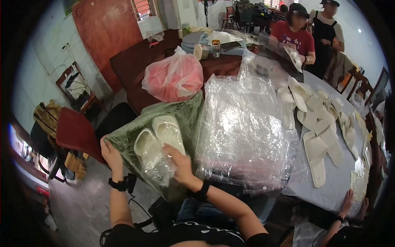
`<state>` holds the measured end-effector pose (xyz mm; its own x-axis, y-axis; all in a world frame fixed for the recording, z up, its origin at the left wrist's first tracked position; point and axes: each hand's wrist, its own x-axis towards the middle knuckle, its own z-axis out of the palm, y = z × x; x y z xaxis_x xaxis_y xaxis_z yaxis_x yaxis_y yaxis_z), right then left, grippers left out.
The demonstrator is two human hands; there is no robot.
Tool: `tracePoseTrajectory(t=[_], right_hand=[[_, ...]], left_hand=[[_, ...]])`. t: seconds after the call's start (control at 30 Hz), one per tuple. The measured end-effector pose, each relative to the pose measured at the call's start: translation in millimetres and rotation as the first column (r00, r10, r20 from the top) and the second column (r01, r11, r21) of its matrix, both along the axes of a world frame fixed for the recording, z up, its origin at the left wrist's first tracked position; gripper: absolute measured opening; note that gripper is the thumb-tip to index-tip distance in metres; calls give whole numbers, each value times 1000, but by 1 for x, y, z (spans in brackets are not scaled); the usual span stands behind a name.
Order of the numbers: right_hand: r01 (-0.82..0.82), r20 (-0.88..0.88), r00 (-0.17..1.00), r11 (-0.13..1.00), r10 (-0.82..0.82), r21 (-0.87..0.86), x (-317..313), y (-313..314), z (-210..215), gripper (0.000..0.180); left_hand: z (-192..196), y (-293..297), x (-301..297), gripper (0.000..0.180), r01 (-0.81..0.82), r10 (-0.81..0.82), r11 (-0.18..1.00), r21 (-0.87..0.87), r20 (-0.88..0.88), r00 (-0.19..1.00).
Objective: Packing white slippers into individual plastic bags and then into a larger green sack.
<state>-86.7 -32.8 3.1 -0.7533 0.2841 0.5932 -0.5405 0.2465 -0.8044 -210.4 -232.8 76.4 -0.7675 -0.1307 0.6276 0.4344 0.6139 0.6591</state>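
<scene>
My left hand (111, 155) is closed on the rim of a large green translucent sack (123, 138), pulling its mouth wide. Inside that mouth lies a pair of cream slippers (168, 128) in a clear plastic bag (163, 171). My right hand (180, 165), slightly blurred, grips the bagged slippers at their near right side; some of its fingertips are hidden. Just to the right of the sack is a thick stack of flat clear plastic bags (234, 119).
A knotted bag of pink-red items (175, 78) sits beyond the sack. Loose cream slippers (317, 154) cover the grey table (304, 187) at right, where another person's hand (347, 201) rests. Two people stand at the far right. A red chair (76, 133) is at left.
</scene>
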Motion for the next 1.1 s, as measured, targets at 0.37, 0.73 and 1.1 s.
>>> tracePoseTrajectory(t=[0.37,0.73,1.1], right_hand=[[-205,203,975,735,93,646,-77,-11,-83,47],[-266,380,905,445,-189,855,23,-2,14,54],[510,69,275,207,-959,835,86,147,45,56]], left_hand=[[-8,39,32,21,94,-99,991,99,46,994],[-33,86,79,33,342,-291,812,-473,180,939],[-3,183,154,54,727,-686,629,-276,244,686]])
